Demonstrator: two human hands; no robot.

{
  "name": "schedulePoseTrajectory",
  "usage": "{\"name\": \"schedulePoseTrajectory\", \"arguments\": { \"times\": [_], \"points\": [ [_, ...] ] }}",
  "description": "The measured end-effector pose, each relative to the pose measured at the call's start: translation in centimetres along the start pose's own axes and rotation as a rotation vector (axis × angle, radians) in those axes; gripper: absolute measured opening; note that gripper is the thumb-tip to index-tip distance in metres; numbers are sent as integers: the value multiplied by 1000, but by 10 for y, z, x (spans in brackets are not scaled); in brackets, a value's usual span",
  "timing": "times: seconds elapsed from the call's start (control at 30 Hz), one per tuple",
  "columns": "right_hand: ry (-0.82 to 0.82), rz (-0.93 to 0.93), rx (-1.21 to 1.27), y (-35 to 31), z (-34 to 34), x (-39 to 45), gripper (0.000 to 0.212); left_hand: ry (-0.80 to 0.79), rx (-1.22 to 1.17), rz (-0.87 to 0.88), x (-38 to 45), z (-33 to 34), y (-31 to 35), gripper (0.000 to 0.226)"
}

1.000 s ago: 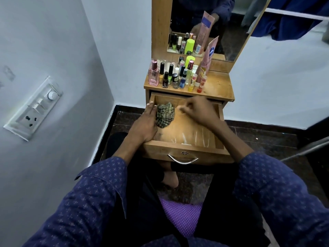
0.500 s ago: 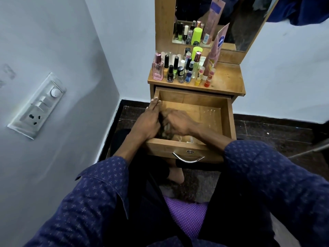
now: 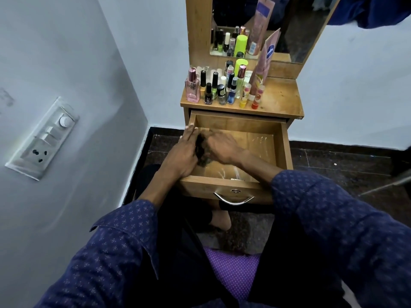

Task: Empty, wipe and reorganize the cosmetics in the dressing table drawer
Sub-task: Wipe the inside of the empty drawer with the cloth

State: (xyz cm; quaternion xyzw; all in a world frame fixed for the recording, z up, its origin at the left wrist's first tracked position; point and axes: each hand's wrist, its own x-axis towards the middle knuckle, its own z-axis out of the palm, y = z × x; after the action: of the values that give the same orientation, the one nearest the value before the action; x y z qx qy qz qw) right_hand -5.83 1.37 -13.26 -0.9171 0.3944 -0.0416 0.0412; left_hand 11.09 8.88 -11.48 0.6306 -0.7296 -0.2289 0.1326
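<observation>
- The pulled-out wooden drawer [image 3: 283, 150] of the small wooden dressing table [image 3: 282, 101] has a clear plastic liner on its floor; no cosmetics lie in the part that shows.
- The left hand [image 3: 183, 155] lies along the left wall of the drawer with the fingers stretched out flat, the tips near the back left corner.
- The right hand [image 3: 222, 147] is just beside it, curled over a dark crumpled cloth [image 3: 201, 152]. The cloth is blurred and pressed between both hands at the left side of the drawer.
- The right half of the drawer floor is free.
- The cosmetics stand close together on the left part of the table top: a pink square perfume bottle [image 3: 192, 88] with letters that look like "EX", too small to read fully, a black nail polish bottle [image 3: 208, 94], a lime green cylinder bottle [image 3: 241, 64] and a tall pink tube [image 3: 264, 65] with a round blue logo.
- The right part of the table top is bare wood up to its edge.
- A curved metal handle [image 3: 233, 199] sits on the drawer front, just above the person's knees.
</observation>
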Motion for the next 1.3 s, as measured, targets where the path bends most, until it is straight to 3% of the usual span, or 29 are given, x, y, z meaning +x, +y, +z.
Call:
{"name": "schedulePoseTrajectory", "arguments": {
  "times": [0.1, 0.23, 0.4, 0.57, 0.8, 0.93, 1.13, 1.23, 1.3],
  "points": [
    [-112, -283, 90, -5, 4, -29, 13, 10, -30, -5, 0, 1, -2, 75],
    [-142, -376, 85, -1, -1, -33, 19, 0, -27, -2, 0, 5, -3, 79],
    [-48, 88, -194, 6, -28, 19, 23, -25, -14, -2, -1, 2, 1, 82],
    [-25, 129, -243, -29, -18, 30, 19, -16, -7, -17, -1, 1, -1, 85],
    [-37, 352, -260, 44, -24, -35, 17, -10, 15, 25, 0, 3, -7, 84],
    [-57, 478, -307, 83, -33, -71, 26, -14, 29, 28, 3, 3, -6, 82],
    [-151, 405, -148, 48, -35, -53, 19, -27, 39, 13, 5, 4, -3, 85],
    [-293, 170, 149, 12, -20, -43, 34, -21, 38, 12, 4, 4, -2, 84],
    [-413, 27, 326, -7, -8, -40, 25, -19, 36, 13, 2, 4, -1, 82]
  ]
}}
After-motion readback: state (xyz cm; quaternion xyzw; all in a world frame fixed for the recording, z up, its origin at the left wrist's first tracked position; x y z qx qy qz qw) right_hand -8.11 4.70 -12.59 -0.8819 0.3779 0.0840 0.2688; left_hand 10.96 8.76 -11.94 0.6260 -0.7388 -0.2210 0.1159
